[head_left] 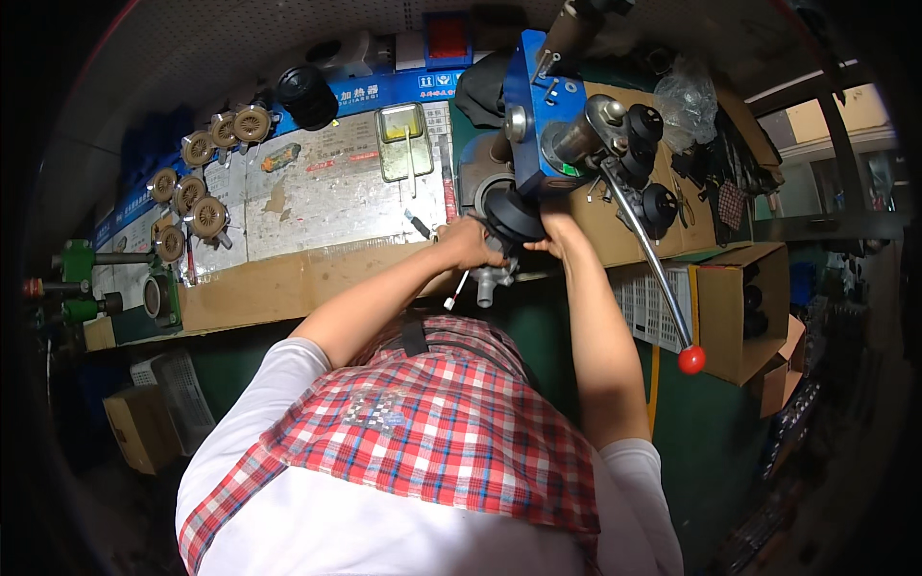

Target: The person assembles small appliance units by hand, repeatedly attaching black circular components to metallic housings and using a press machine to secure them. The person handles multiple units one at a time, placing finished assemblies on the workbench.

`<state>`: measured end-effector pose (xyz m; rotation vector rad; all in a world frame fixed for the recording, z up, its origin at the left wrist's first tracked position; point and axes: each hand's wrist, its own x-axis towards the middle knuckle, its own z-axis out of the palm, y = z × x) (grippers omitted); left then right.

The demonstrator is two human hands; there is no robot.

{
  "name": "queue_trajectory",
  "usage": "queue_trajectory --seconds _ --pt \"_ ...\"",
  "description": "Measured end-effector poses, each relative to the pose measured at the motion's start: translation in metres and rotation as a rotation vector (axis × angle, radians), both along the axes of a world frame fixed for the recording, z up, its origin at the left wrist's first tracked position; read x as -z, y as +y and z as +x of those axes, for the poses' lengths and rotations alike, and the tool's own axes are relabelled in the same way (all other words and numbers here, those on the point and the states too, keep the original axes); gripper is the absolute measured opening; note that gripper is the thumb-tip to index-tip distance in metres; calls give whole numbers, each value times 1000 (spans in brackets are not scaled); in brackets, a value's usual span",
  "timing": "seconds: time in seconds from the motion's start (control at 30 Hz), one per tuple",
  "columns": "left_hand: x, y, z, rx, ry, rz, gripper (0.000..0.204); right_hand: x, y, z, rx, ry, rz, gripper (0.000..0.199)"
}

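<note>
Flanking one black part: two hands

I can't see every finger of my right grip; the upper edge cuts off the blue press.

Our workbench has tan round parts nr its left end, blk cylinder + tray twd back edge, blue press rt of ctr.
</note>
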<state>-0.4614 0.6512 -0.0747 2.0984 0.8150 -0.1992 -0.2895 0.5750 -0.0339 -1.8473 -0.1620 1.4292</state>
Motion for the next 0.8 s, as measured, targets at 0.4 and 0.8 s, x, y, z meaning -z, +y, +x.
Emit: queue_trajectory --seconds 0.4,0.8 --pt "71 29 68 -84 -512 426 80 86 25 57 -216 -1155 522 50" --pt "51 55 -2 -65 -292 12 127 24 25 13 -269 -1025 404 27"
